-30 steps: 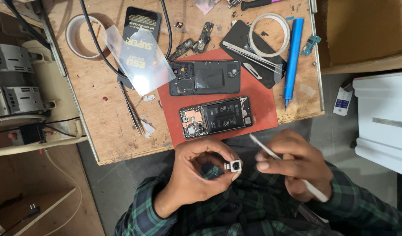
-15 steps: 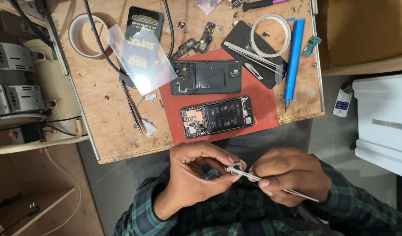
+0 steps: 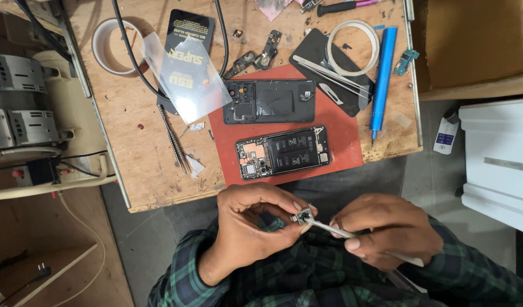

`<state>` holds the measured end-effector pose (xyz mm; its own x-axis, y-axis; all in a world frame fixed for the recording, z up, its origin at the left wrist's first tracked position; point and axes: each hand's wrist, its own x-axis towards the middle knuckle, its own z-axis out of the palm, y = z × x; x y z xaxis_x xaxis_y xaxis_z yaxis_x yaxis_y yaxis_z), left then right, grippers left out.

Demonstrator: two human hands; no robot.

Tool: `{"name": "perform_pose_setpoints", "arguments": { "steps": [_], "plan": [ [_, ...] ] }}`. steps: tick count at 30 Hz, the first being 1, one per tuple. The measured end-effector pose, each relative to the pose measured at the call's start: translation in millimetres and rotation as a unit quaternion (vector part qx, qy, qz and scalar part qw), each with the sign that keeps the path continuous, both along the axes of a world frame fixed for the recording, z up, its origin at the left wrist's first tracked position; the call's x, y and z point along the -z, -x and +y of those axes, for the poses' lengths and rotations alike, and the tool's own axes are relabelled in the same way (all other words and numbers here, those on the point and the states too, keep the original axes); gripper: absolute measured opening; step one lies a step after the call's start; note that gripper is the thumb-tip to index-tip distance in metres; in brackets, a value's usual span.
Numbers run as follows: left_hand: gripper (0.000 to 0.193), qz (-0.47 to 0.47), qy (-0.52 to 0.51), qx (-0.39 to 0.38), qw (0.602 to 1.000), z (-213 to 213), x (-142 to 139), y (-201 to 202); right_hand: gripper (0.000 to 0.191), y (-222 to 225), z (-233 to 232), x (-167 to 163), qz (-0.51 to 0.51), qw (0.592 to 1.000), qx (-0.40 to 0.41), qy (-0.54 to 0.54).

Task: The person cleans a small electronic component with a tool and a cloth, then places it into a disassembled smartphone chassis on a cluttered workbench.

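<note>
Left hand [image 3: 247, 227] pinches small metal module [image 3: 303, 216] between fingertips, over lap, below bench edge. Right hand [image 3: 386, 230] closed around tweezers [image 3: 335, 230], tips touching module. Opened phone [image 3: 283, 152] lies on red mat [image 3: 346, 142].

Your sleeves [image 3: 261, 278] are a dark green and navy plaid, and between your hands the small camera part [image 3: 303, 216] and the tweezers [image 3: 335, 230] gleam silvery grey. In front of you a brick-red mat [image 3: 346, 142] lies on the pale, scuffed tan wooden bench [image 3: 136, 153], carrying an opened phone [image 3: 283, 152] with a black battery and coppery patches, and a matte black back cover [image 3: 270, 101]. You also have a bright blue screwdriver [image 3: 382, 74], a black packet with yellow lettering [image 3: 187, 34], and a white box [image 3: 500, 159] at the right.
</note>
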<state>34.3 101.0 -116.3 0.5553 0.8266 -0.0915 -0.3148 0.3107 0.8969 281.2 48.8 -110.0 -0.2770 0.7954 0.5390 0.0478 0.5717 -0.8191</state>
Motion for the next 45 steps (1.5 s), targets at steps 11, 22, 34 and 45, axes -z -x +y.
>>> {"name": "perform_pose_setpoints", "arguments": {
  "steps": [11, 22, 34, 45],
  "plan": [
    [0.020, 0.016, -0.005, -0.012, 1.000, -2.5, -0.7, -0.7, 0.019, -1.7, 6.4, -9.1, -0.099, 0.995, -0.021, -0.002],
    [0.020, 0.008, 0.006, -0.010, 1.000, -0.7, -0.9, 0.8, 0.020, -0.1, 1.2, -3.4, -0.059, 0.998, 0.013, -0.006],
    [0.021, 0.015, -0.007, -0.016, 1.000, -0.2, -2.4, 1.4, 0.019, -3.0, 0.0, 0.6, -0.063, 0.998, -0.001, -0.004],
    [0.022, 0.111, -0.018, -0.080, 0.991, -1.9, 7.7, 6.6, 0.042, -19.6, 19.2, 3.6, -0.244, 0.951, 0.190, 0.019]
  ]
}}
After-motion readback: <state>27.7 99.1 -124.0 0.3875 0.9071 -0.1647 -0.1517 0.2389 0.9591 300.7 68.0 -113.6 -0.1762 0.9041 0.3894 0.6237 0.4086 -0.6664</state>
